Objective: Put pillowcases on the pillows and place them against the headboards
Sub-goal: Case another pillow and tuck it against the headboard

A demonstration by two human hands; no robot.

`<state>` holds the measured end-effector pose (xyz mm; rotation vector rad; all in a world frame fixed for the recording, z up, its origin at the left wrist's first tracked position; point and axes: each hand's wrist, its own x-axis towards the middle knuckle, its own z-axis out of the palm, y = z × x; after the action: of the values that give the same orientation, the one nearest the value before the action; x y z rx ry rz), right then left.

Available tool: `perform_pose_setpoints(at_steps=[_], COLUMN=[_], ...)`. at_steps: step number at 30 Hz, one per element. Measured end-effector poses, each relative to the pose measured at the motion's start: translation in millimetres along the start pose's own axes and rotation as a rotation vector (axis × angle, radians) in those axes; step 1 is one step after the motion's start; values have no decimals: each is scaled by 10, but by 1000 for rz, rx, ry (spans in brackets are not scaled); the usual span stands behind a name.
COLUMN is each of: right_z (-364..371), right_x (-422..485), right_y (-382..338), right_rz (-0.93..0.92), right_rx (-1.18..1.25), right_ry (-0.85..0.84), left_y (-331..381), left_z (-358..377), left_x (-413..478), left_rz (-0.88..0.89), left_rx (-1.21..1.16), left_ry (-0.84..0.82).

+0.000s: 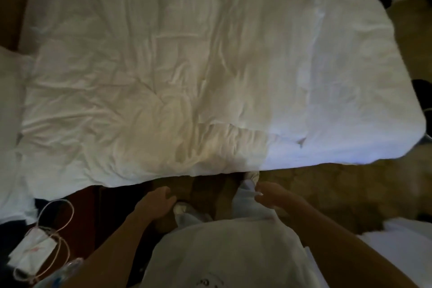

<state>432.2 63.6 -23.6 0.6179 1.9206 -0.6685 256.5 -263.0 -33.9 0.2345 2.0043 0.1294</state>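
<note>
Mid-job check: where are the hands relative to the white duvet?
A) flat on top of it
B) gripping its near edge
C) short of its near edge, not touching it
C: the left hand and right hand both show below the duvet edge, with a dark gap between.

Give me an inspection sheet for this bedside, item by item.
Surface: bed covered by a wrinkled white duvet.
Job's things: what looks like a pillow at the far left; no pillowcase identifiable.
Clutter: white pouch, lower left.
Hands: left hand and right hand loosely curled, holding nothing.
Cables: pinkish cable looped beside the pouch.
Surroundings: brown carpet; dark shapes at right, unclear.
</note>
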Motion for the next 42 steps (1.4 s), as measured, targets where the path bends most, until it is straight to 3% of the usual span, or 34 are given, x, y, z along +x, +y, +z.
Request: perform_pose_setpoints(at_steps=[12,19,29,35,42], right_z=[-1543,-2388,-3257,-3942,-4428], right_x=[330,487,758,1057,1518], right_y=[1592,2002,1818,1242,653], right_rz=[5,27,10,-47,-120], right_rx=[60,45,-73,-82,-123], right_ry=[116,190,178,276,251], left_y=[2060,2968,3503,3481,3430], left_z=[-296,-672,-1416,-1960,-2409], left_x=[495,790,1257,1748,2341], left_rz=[-33,8,4,-14,-94], left_rx=[-54,-19,71,7,-129], left_ry=[69,148,225,266,219])
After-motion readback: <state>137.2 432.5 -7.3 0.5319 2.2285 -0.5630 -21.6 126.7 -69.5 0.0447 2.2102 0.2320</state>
